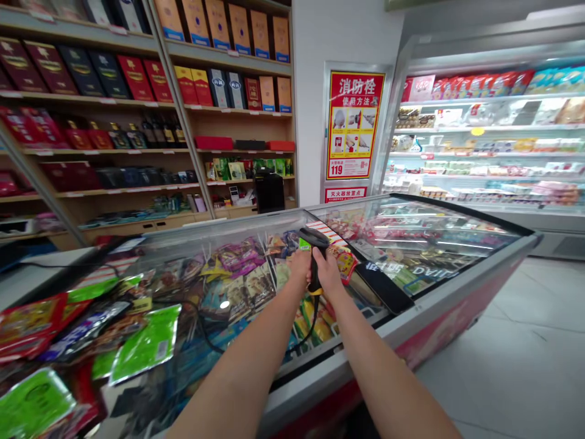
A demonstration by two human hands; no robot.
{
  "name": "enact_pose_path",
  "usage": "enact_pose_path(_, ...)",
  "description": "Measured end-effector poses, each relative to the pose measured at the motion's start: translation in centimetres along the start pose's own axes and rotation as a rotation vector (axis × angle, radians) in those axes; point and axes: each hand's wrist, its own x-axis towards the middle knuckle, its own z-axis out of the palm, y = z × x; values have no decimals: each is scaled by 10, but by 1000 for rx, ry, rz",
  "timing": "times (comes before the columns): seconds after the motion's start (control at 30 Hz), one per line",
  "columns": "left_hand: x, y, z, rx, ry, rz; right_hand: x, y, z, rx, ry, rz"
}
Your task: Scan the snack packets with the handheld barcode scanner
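Observation:
Both my hands meet over the glass lid of a chest freezer (439, 292). My right hand (328, 272) is closed round the grip of a black handheld barcode scanner (314, 239), whose cable hangs down between my forearms. My left hand (299, 263) is curled against the scanner's left side, beside a small green label on it; whether it grips anything is unclear. Under the glass lie several coloured frozen food packets (242, 262).
Loose snack packets in green and red (146, 344) lie on the freezer top at the left. Wooden shelves of boxed bottles (137, 79) stand behind. A red fire-hydrant poster (354, 125) hangs on the wall. An open refrigerated display (493, 140) lines the right, with grey floor tiles (525, 353) below.

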Motion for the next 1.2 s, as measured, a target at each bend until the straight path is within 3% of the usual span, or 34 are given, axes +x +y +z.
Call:
enact_pose_path(0.1,-6,-4,-17,74,25,-54,-3,0,2,-30,-34,-3)
enact_pose_path(0.27,-22,-23,-63,264,-3,-230,-6,3,7,-18,-59,30)
enact_pose_path(0.43,-42,-42,-89,236,23,-221,-8,6,11,-9,-59,110)
enact_pose_path(0.67,-49,-45,-92,304,49,-214,-7,11,7,3,-39,144)
enact_pose_path(0.9,-48,-42,-88,311,-34,-201,-9,9,7,-10,-75,171)
enact_pose_path(1.07,-43,-48,-84,185,74,-190,-9,11,7,-12,-75,156)
enact_pose_path(1.2,-36,-55,-92,-25,111,-180,-6,15,8,2,-103,195)
